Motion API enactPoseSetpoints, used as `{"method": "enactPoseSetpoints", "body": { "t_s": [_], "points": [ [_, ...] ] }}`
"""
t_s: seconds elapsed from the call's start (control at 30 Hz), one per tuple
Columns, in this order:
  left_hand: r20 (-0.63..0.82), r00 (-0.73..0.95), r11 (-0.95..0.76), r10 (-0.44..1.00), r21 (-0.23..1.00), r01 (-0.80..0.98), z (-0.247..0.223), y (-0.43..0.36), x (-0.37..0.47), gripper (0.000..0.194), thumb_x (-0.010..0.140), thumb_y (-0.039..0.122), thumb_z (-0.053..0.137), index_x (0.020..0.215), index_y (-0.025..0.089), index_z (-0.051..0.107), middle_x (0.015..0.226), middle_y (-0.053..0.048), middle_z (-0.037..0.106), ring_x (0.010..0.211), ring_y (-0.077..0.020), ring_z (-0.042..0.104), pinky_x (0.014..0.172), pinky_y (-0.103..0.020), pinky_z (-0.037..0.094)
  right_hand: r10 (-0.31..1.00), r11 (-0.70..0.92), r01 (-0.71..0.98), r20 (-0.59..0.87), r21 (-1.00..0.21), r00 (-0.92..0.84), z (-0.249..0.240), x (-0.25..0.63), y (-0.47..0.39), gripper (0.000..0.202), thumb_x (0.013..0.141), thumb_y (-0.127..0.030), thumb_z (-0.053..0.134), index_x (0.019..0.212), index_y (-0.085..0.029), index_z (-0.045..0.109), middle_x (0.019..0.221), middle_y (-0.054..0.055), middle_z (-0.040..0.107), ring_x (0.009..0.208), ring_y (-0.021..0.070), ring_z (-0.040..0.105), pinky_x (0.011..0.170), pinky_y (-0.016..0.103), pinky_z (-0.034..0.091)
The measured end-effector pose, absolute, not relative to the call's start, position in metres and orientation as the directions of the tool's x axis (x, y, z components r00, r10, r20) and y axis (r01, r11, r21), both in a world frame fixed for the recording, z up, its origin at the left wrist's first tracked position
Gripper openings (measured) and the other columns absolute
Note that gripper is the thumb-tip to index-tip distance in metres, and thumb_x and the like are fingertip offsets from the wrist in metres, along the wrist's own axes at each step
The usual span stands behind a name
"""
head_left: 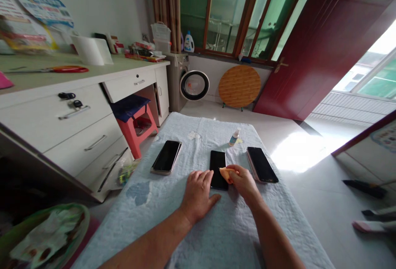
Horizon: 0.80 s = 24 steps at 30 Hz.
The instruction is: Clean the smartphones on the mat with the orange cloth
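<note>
Head view: the black phone (218,161) is a thin, dark rectangle with rounded corners and a glossy face. It lies flat near the middle of the desk (136,223), its long axis running near to far. The right hand (244,183) has its fingers clamped on an orange cloth (226,173), pressed to the phone's right side. The left hand (197,194) lies palm down, fingers close together and extended, thumb spread apart, fingertips at the phone's left edge. Beyond stands a small spray bottle (234,138); stacked phones lie left (167,156) and right (262,165), on the pale blue cover (192,128).
</note>
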<state>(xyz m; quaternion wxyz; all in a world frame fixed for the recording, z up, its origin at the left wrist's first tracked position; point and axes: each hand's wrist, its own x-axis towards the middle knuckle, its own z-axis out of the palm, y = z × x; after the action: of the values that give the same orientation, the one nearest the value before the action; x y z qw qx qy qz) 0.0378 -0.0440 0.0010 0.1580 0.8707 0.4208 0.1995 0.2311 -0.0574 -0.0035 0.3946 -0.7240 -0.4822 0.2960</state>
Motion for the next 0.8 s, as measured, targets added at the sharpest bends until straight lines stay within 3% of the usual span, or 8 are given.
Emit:
{"method": "enactPoseSetpoints", "body": {
  "t_s": [0.2, 0.4, 0.67, 0.8],
  "points": [
    [0.237, 0.566, -0.604, 0.789, 0.463, 0.649, -0.001, -0.042, 0.038, 0.068, 0.075, 0.052, 0.066, 0.131, 0.016, 0.048, 0.127, -0.01, 0.058, 0.115, -0.0304, 0.049, 0.103, -0.045, 0.031, 0.9, -0.229, 0.207, -0.126, -0.951, 0.417, 0.001, 0.225, -0.057, 0.033, 0.069, -0.037, 0.059, 0.09, -0.015, 0.07, 0.064, 0.002, 0.064, 0.055, 0.0137, 0.053, 0.05, 0.023, 0.038],
    [0.232, 0.551, -0.585, 0.802, 0.493, 0.644, 0.003, -0.042, 0.039, 0.066, 0.075, 0.05, 0.067, 0.129, 0.017, 0.05, 0.124, -0.009, 0.06, 0.112, -0.0294, 0.05, 0.1, -0.043, 0.033, 0.916, -0.115, -0.119, -0.151, -0.986, 0.372, 0.014, 0.219, -0.059, 0.034, 0.065, -0.037, 0.066, 0.089, -0.013, 0.067, 0.062, -0.001, 0.06, 0.052, 0.01, 0.047, 0.049, 0.022, 0.035],
    [0.234, 0.535, -0.565, 0.811, 0.549, 0.616, 0.005, -0.042, 0.037, 0.056, 0.077, 0.041, 0.067, 0.126, 0.02, 0.05, 0.114, -0.006, 0.064, 0.103, -0.0279, 0.053, 0.093, -0.042, 0.039, 0.966, 0.018, -0.174, -0.027, -0.985, 0.257, 0.01, 0.213, -0.06, 0.032, 0.075, -0.038, 0.065, 0.099, -0.017, 0.067, 0.082, 0.004, 0.067, 0.062, 0.0107, 0.052, 0.054, 0.022, 0.039],
    [0.284, 0.504, -0.562, 0.816, 0.591, 0.578, 0.003, -0.041, 0.037, 0.057, 0.077, 0.038, 0.068, 0.126, 0.02, 0.048, 0.121, -0.008, 0.059, 0.108, -0.0283, 0.053, 0.096, -0.043, 0.04, 0.982, 0.039, -0.152, 0.01, -0.988, 0.191, 0.011, 0.209, -0.061, 0.033, 0.079, -0.04, 0.064, 0.104, -0.019, 0.068, 0.094, 0.006, 0.069, 0.07, 0.0128, 0.056, 0.06, 0.024, 0.043]
  ]
}}
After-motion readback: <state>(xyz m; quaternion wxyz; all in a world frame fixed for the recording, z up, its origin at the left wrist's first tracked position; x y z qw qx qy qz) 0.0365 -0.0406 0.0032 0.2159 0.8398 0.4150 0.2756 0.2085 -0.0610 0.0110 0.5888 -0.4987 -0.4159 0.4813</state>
